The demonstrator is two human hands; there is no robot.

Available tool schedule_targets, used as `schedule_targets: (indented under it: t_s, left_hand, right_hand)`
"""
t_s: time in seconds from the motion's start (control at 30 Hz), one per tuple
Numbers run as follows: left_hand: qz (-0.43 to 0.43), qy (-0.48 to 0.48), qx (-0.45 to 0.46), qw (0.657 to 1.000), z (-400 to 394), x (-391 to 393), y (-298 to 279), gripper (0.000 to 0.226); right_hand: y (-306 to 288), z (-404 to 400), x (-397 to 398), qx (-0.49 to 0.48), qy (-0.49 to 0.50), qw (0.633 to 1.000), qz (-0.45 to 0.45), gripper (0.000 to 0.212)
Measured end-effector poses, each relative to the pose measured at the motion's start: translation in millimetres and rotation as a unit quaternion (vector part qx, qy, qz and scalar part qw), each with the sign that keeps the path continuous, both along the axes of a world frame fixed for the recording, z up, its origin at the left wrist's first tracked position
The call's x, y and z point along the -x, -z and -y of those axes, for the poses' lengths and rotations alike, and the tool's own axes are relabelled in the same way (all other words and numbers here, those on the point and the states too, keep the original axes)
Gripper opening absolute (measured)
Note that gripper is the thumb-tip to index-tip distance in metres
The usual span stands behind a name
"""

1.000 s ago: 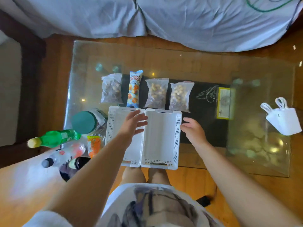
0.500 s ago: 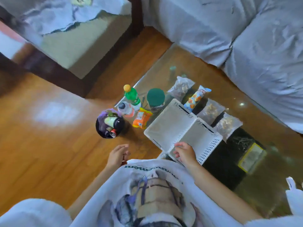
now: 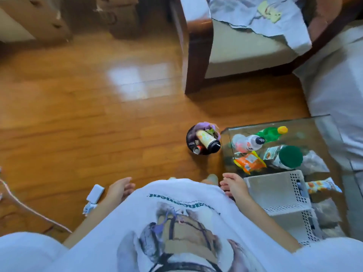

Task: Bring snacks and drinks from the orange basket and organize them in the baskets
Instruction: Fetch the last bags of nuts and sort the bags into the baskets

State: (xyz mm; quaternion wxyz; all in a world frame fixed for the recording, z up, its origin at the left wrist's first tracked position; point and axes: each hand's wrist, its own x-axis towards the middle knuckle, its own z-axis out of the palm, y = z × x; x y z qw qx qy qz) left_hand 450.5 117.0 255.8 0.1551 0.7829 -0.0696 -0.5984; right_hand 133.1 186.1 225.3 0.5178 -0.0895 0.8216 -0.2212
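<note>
Two white plastic baskets [image 3: 275, 191] lie side by side on the glass table [image 3: 324, 122] at the right. Beyond them on the glass are an orange snack pack [image 3: 250, 161], a green-lidded jar [image 3: 288, 156], a clear bottle with pink drink [image 3: 248, 143], a green bottle [image 3: 272, 132] and a printed snack bag [image 3: 318, 186]. My right hand [image 3: 233, 183] hangs empty beside the near basket's corner, apart from it. My left hand [image 3: 119, 190] hangs empty at my side over the floor. No orange basket is in view.
A small black bin [image 3: 203, 141] full of cans and trash stands on the wooden floor by the table's corner. A dark-framed armchair [image 3: 245, 52] is beyond it. A white charger [image 3: 95, 194] with a cable lies on the floor at left. Cardboard boxes [image 3: 39, 18] sit far left.
Both hands have left the white baskets and dropped to my sides. My view has swung left, away from the table toward the open floor.
</note>
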Motion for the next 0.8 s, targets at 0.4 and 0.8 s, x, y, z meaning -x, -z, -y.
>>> schedule_targets:
  t_s: [0.4,0.8]
  left_hand:
    - [-0.061,-0.129,0.059,0.988,54,-90,6,0.016]
    - [-0.016,-0.278,0.041,0.96,146,-251,13,0.024]
  right_hand:
    - [2,126,-80,-0.056,-0.083,0.995,-0.006,0.018]
    - [8,359,-282,-0.065,-0.305,0.95,0.004,0.01]
